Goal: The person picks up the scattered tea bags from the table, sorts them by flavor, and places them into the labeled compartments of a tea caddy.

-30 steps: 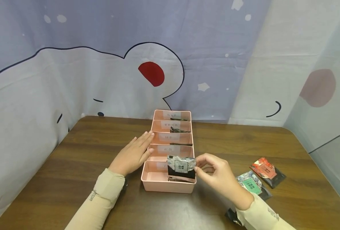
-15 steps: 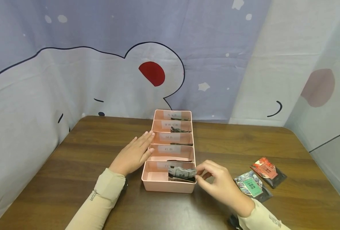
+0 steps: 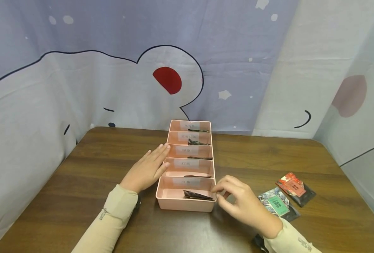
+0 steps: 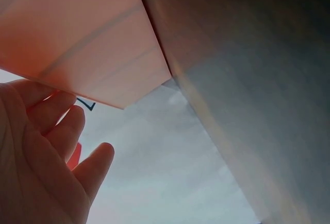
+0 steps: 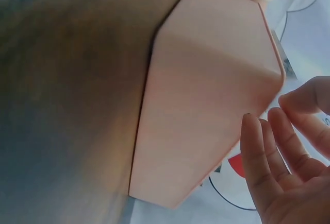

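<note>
A long pink box (image 3: pixel 185 205) split into several compartments stands on the table. My left hand (image 3: pixel 145 170) rests along its left rim with the fingers fairly straight. At the front right corner is my right hand (image 3: pixel 242 200), thumb and fingers loosely bent and apart, with nothing between them. In the right wrist view its fingertips are beside the box's upper edge. Dark packets (image 3: pixel 197 195) lie in the right part of the front compartment. A thin dark packet edge (image 3: pixel 197 176) shows in the compartment behind, and others sit farther back. White paper labels (image 3: pixel 185 181) mark the compartments.
Two flat packets lie on the wooden table (image 3: pixel 104 154) to the right: one with a green label (image 3: pixel 278 204), one red (image 3: pixel 295 188). A printed curtain (image 3: pixel 231 63) hangs behind the table.
The grey-and-black packet at my right hand has gone down into the front compartment and out of my fingers. The right hand has lowered slightly; the left hand stays in place.
</note>
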Demonstrator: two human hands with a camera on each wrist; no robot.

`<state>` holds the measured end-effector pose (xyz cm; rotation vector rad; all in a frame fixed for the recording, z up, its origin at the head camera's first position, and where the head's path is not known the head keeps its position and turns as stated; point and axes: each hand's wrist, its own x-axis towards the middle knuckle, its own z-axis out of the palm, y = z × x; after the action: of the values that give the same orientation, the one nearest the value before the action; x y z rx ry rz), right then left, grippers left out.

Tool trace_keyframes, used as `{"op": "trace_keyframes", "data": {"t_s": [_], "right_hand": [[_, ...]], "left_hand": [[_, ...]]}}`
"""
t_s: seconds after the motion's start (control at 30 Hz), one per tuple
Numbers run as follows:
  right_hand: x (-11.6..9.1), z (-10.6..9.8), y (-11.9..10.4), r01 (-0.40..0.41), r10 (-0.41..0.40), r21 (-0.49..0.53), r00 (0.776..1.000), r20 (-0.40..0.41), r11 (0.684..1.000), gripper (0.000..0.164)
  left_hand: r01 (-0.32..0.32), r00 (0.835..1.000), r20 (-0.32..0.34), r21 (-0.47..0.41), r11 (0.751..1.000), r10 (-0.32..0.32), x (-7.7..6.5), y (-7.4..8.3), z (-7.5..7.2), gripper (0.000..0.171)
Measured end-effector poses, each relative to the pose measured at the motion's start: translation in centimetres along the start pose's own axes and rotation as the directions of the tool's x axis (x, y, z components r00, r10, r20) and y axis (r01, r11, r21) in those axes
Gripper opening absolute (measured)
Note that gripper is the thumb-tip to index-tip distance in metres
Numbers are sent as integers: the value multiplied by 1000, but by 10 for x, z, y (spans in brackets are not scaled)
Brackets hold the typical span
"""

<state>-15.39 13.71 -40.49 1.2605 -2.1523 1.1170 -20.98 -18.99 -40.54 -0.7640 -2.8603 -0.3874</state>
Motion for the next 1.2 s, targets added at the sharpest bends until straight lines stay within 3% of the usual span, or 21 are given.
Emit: {"op": "trace_keyframes", "data": {"t_s": [0.1,0.43,0.6,0.67,0.83,0.97,1.2], "right_hand": [[2,-5,2,10,-10,-12,1000,-6,1000,30],[8,-39,8,-64,62,-99,998,-29,993,33],[8,-63,10,-232,238,-176,971,13,957,27],[8,-73,12,-321,337,-206,940,47,924,23],[5,-96,17,-491,537,-263,831,142,830,17],[-3,-108,25,-550,617,-311,765,186,776,21],[-19,-124,38,-636,749,-411,621,229,653,31]], "left_hand": [[1,1000,-2,-3,1000,-1,0,0,-1,61],[-2,1000,-6,-10,1000,1,-2,-3,-2,61],[-2,1000,-13,-10,1000,2,-3,-4,-1,61],[-3,1000,-13,-9,1000,3,-3,-4,-1,61],[-6,1000,-15,-9,1000,6,-3,-4,-1,61],[-7,1000,-11,-12,1000,7,-2,-3,0,61],[-6,1000,0,-11,1000,6,-2,-2,1,61]]}}
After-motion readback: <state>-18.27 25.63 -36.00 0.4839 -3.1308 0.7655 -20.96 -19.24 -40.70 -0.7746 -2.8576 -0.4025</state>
